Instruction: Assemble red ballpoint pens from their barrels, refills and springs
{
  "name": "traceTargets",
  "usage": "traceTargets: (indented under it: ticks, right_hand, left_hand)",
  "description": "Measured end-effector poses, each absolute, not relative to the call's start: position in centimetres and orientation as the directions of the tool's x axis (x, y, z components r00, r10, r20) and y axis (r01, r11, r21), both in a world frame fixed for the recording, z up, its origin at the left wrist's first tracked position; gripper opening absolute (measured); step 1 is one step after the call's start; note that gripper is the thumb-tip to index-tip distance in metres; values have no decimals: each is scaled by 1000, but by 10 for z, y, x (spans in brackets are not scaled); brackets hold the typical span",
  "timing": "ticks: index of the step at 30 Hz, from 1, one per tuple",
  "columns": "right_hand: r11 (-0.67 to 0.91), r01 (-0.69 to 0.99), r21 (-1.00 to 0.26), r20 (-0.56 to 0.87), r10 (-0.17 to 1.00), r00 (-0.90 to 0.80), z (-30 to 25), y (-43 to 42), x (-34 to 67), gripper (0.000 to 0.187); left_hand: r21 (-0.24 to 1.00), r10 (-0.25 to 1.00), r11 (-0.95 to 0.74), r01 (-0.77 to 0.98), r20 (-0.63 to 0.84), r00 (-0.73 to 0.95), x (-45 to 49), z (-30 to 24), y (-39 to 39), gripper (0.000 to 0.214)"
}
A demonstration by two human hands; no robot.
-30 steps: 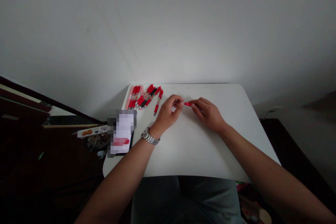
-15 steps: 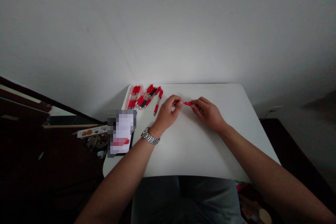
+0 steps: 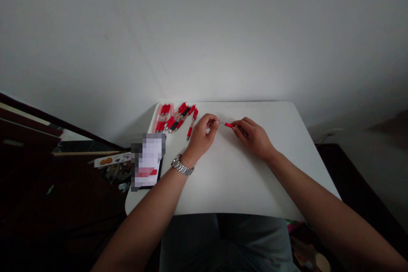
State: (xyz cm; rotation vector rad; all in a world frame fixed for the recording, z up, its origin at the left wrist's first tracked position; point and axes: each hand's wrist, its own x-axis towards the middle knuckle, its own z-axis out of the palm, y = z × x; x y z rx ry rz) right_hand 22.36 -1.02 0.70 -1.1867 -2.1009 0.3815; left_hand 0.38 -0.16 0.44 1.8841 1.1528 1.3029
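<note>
Over the middle of the white table (image 3: 255,182), my two hands work at one pen. The fingertips of my right hand (image 3: 253,136) are closed on its red pen barrel (image 3: 228,125). My left hand (image 3: 205,131), with a metal watch at the wrist, pinches the far end of a thin pale pen refill (image 3: 222,123) that sticks out of the barrel. Fingers cover both ends. Left of my left hand lies a single red pen (image 3: 191,125), beside a group of several red and black pens (image 3: 178,118).
A phone (image 3: 149,161), its screen blurred out, lies at the table's left edge. Pink strips (image 3: 157,118) lie by the pens at the back left corner. A wall (image 3: 204,42) rises behind the table. Printed packaging (image 3: 111,160) is below on the left.
My left hand has moved slightly left, away from my right hand. More of the thin refill now shows outside the red barrel. The pens on the table have not moved.
</note>
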Motion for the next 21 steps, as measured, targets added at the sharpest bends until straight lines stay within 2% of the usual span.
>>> traceTargets:
  ticks: [8, 17, 21]
  right_hand:
    - [521, 640, -565, 415, 850, -326, 6, -10, 225, 27]
    - [513, 646, -565, 421, 853, -309, 5, -8, 225, 30]
    - [511, 646, -567, 421, 854, -306, 6, -9, 224, 29]
  left_hand:
    - [755, 868, -461, 466, 494, 59, -1, 8, -2, 3]
    - [522, 840, -472, 710, 510, 184, -4, 15, -4, 16]
    - [484, 850, -464, 742, 479, 219, -4, 12, -3, 15]
